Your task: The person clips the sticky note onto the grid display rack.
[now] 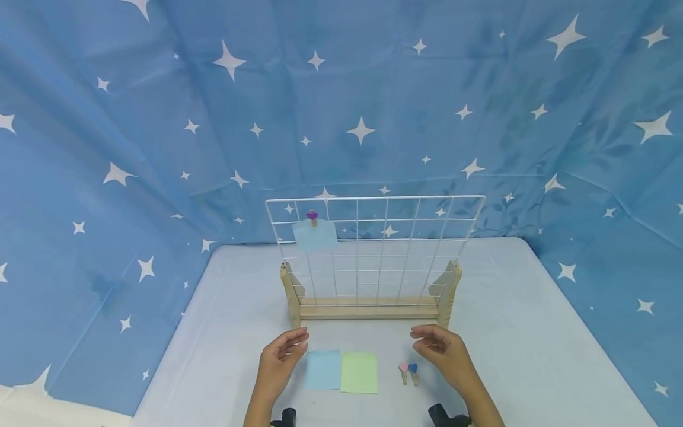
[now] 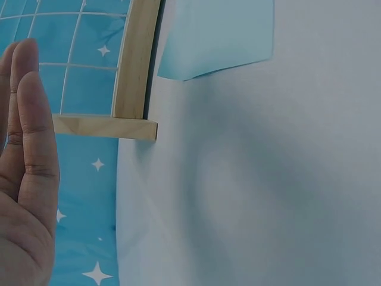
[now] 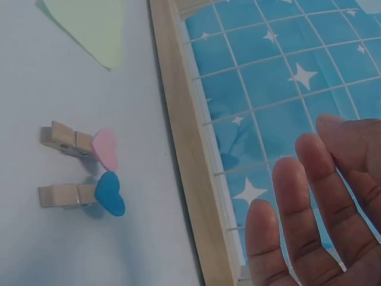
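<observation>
My left hand (image 1: pixel 279 360) hovers over the table, fingers loosely bent and holding nothing, just left of a blue paper square (image 1: pixel 322 370). A green paper square (image 1: pixel 360 373) lies beside the blue one. My right hand (image 1: pixel 446 354) is also raised with nothing in it; its fingers look relaxed in the right wrist view. Near it lie two small wooden clothespins, one with a pink heart (image 3: pixel 105 149) and one with a blue heart (image 3: pixel 111 194). On the white wire grid (image 1: pixel 384 237), a purple-heart clothespin (image 1: pixel 312 217) holds another blue paper (image 1: pixel 315 236) at the upper left.
The grid stands upright in a wooden base (image 1: pixel 368 312) with side supports, behind both hands. A white cloth covers the table (image 1: pixel 523 320). Blue star-patterned fabric (image 1: pixel 341 101) hangs behind and at both sides.
</observation>
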The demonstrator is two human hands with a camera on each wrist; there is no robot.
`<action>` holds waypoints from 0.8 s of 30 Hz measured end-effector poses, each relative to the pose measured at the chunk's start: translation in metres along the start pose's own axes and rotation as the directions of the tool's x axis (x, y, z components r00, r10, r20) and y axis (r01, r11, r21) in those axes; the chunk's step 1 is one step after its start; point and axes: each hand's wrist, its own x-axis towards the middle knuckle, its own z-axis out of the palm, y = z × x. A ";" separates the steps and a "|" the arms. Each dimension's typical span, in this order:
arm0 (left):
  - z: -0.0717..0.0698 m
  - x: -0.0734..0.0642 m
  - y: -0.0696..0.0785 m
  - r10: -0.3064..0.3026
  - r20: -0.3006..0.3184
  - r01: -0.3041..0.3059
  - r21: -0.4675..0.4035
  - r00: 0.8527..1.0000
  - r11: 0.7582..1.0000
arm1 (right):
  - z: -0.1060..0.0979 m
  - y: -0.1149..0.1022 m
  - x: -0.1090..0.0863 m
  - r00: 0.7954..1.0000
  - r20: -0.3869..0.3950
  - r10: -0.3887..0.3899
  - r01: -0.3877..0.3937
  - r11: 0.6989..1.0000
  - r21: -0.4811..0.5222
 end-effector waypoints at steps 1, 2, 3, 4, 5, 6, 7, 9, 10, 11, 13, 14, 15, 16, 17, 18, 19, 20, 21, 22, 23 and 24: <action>0.000 0.000 0.000 0.007 -0.001 -0.007 0.002 1.000 1.000 | 0.000 0.001 0.000 1.000 0.002 0.004 -0.004 1.000 0.002; 0.000 0.000 -0.001 0.010 -0.001 -0.010 0.002 1.000 1.000 | -0.001 0.001 -0.001 1.000 0.007 0.004 -0.004 1.000 0.005; 0.000 0.000 -0.001 0.007 0.000 -0.007 0.001 1.000 1.000 | -0.001 0.002 -0.001 1.000 0.007 0.002 -0.002 1.000 0.007; 0.001 0.000 -0.001 0.008 0.000 -0.008 0.002 1.000 1.000 | -0.001 0.003 -0.001 1.000 0.011 -0.003 0.003 1.000 0.012; 0.001 0.000 -0.001 0.006 0.001 -0.006 0.002 1.000 1.000 | -0.001 0.004 -0.002 1.000 0.013 -0.005 0.005 1.000 0.018; 0.001 0.001 -0.001 0.004 0.002 -0.004 0.002 1.000 1.000 | -0.002 0.004 -0.002 1.000 0.016 -0.007 0.007 1.000 0.026; 0.002 0.001 -0.001 0.005 0.003 -0.005 0.004 1.000 1.000 | -0.002 0.005 -0.002 1.000 0.019 -0.014 0.014 0.999 0.031; 0.002 0.002 -0.002 -0.013 0.004 0.012 0.006 1.000 1.000 | -0.001 0.008 -0.002 0.999 0.024 -0.025 0.024 0.999 0.035; 0.001 0.002 -0.002 -0.020 0.002 0.020 0.012 1.000 1.000 | -0.001 0.009 -0.002 0.999 0.027 -0.026 0.025 0.999 0.039; 0.001 0.003 -0.003 -0.029 0.002 0.029 0.020 1.000 0.999 | -0.001 0.009 -0.002 0.999 0.028 -0.023 0.022 0.999 0.039; 0.001 0.003 -0.005 -0.051 0.005 0.050 0.037 0.999 0.998 | 0.000 0.011 -0.002 0.999 0.037 -0.020 0.019 0.999 0.041; 0.000 0.003 -0.005 -0.067 0.007 0.067 0.043 0.998 0.997 | 0.000 0.012 -0.002 0.999 0.039 -0.013 0.011 0.999 0.041; 0.001 0.003 -0.006 -0.074 0.010 0.074 0.047 0.997 0.996 | 0.000 0.013 -0.002 0.999 0.043 -0.003 0.002 0.999 0.043; 0.001 0.002 -0.007 -0.078 0.014 0.078 0.052 0.997 0.996 | 0.000 0.014 -0.002 0.999 0.049 0.001 -0.003 0.999 0.043; 0.001 0.001 -0.008 -0.082 0.018 0.081 0.053 0.996 0.995 | 0.000 0.015 -0.002 0.998 0.057 0.005 -0.007 0.999 0.044; 0.001 0.001 -0.009 -0.088 0.022 0.086 0.052 0.996 0.995 | -0.001 0.016 -0.002 0.998 0.067 0.004 -0.007 0.999 0.046; 0.001 0.000 -0.009 -0.088 0.025 0.087 0.055 0.996 0.995 | -0.001 0.017 -0.001 0.997 0.076 0.000 -0.003 0.999 0.048; 0.001 0.000 -0.010 -0.087 0.027 0.085 0.053 0.996 0.995 | -0.002 0.018 -0.001 0.996 0.085 -0.010 0.005 0.999 0.052; 0.001 0.000 -0.011 -0.085 0.027 0.084 0.056 0.996 0.995 | -0.002 0.020 -0.001 0.995 0.096 -0.024 0.019 0.998 0.056; 0.001 0.000 -0.011 -0.089 0.027 0.088 0.059 0.996 0.994 | -0.002 0.022 0.000 0.993 0.107 -0.040 0.034 0.998 0.062; 0.000 0.001 -0.012 -0.092 0.028 0.090 0.059 0.995 0.994 | -0.002 0.023 0.000 0.991 0.119 -0.054 0.046 0.997 0.066; -0.001 0.001 -0.013 -0.094 0.028 0.092 0.063 0.995 0.994 | -0.003 0.025 0.001 0.990 0.129 -0.065 0.056 0.996 0.068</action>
